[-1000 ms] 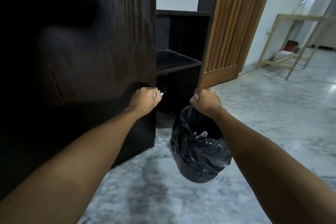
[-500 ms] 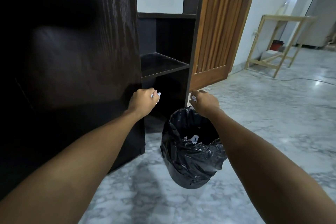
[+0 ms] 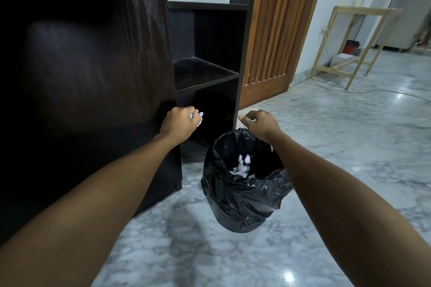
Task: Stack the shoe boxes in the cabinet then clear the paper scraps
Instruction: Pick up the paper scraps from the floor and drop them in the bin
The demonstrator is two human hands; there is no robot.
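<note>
Marble floor (image 3: 326, 147) ran beneath us beside the dark cabinet (image 3: 93, 65). Our left hand (image 3: 179, 124) was fisted tight on white paper scraps (image 3: 200, 118) that poked out past the knuckles. Our right hand (image 3: 261, 123) hung loosely spread, holding nothing, and right under it more scraps (image 3: 242, 165) sat inside the black-lined bin (image 3: 240, 196).

Bin (image 3: 242, 202) and cabinet (image 3: 93, 77) on marble floor (image 3: 349, 158)

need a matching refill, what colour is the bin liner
Black, glossy plastic; the bin liner shows best in the head view.
</note>
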